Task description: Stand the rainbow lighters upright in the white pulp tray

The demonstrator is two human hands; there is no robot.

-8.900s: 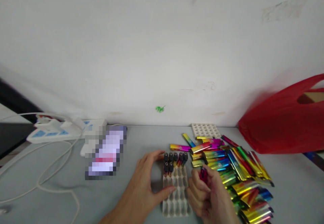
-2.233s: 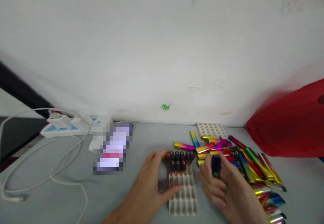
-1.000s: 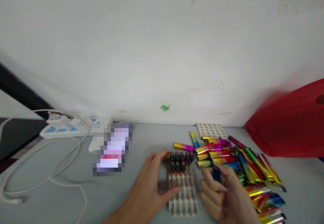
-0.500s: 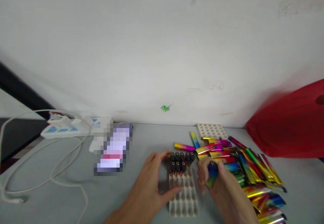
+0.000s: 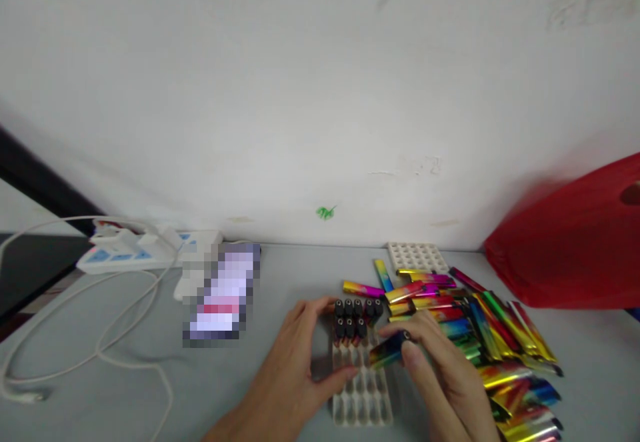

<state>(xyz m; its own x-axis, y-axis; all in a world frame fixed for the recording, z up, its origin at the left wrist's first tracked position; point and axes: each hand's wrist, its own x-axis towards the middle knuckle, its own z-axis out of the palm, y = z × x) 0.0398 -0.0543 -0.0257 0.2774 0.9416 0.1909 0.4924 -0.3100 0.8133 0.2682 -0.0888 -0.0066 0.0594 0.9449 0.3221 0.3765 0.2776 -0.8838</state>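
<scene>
A pale tray with rows of round pockets (image 5: 363, 402) lies on the table in front of me. Several black-ended tubes (image 5: 350, 319) stand in its far rows. My left hand (image 5: 293, 362) grips the tray's left side, thumb over its near part and fingers at the far corner. My right hand (image 5: 443, 362) pinches a shiny coloured tube with a black end (image 5: 387, 352) between thumb and fingers. That tube is tilted over the tray's right side, its coloured end pointing left; whether it touches a pocket I cannot tell.
Right of the tray spreads a loose pile of shiny multicoloured tubes (image 5: 505, 335). Behind it lies a second pale tray (image 5: 417, 257), beside a red bag (image 5: 570, 249). A phone (image 5: 223, 295), a power strip (image 5: 150, 252) and a white cable (image 5: 100, 355) lie at left.
My right hand has turned and moved left; the tube in it has swung from near upright beside the tray to a slant over it. My left hand stays at the tray.
</scene>
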